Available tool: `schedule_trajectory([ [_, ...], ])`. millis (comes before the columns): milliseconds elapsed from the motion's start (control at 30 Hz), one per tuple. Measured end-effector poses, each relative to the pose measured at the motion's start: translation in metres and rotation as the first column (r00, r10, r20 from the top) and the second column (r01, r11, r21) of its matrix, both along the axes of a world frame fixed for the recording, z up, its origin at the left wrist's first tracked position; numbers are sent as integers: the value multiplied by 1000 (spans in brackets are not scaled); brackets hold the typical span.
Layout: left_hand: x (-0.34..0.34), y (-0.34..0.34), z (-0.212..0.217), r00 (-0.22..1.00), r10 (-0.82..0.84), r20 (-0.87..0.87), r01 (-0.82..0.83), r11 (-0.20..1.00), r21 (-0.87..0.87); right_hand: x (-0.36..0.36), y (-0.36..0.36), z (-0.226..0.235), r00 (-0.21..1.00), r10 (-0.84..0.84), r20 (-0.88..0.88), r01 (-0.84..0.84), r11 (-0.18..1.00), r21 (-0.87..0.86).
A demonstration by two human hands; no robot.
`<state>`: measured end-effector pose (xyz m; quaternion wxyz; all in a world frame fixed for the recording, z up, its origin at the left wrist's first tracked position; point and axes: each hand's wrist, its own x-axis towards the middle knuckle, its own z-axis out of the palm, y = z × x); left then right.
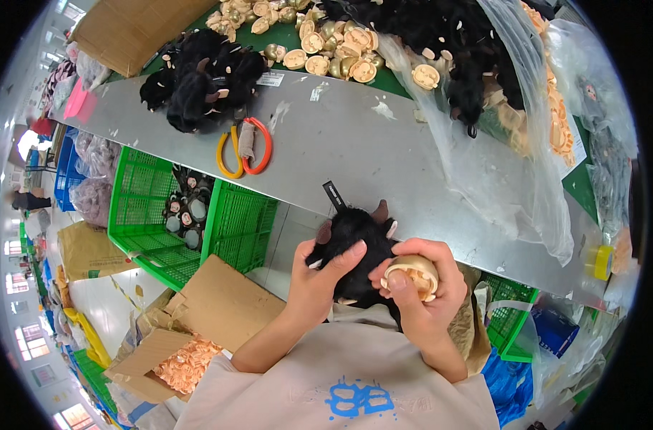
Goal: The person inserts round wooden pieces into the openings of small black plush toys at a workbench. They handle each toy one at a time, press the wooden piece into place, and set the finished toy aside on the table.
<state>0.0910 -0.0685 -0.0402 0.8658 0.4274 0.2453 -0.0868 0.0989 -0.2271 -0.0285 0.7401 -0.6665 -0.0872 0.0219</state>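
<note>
1. The person's left hand [319, 279] is gripping a black plush toy head [355, 247], its fingers wrapping over the fur and the thumb lying across the front.
2. The plush head, with small brown horns on top, is being held in the air just near of the grey table edge [384, 161], close to the person's chest.
3. The right hand [423, 294] is closing around a beige plastic face piece [411, 276], pinching it between thumb and curled fingers, and is pressing it against the right side of the plush head.
4. Far on the table, a heap of finished black plush heads [201, 79] is lying at the left, with a pile of loose beige face pieces [326, 43] beyond it.
5. A pair of orange and yellow snips [244, 147] is resting on the table, just near of that heap.
6. A clear plastic bag [513, 136] holding more black plush is sagging over the table at the right.
7. Below the table at the left, green crates [144, 208] are standing, one holding more toy parts.
8. Near left, an open cardboard box [183, 358] is holding beige pieces.
</note>
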Motion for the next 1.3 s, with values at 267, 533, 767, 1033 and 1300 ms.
schedule_trajectory([
  [267,-7,2,8,993,-59,104,67,995,-76,9,5,3,992,1,-124,8,997,76],
  [533,-11,5,11,993,-76,90,85,991,-101,8,4,1,990,21,-142,-10,996,83],
  [767,-13,2,11,985,-66,156,52,994,92,10,4,4,1000,15,27,-15,1000,-26],
  [1033,-14,-5,18,949,-131,286,-42,849,527,7,9,-5,961,-54,271,135,948,-289],
  [1300,-11,-12,6,947,-187,262,-31,757,652,20,27,-41,838,-166,520,402,833,-381],
])
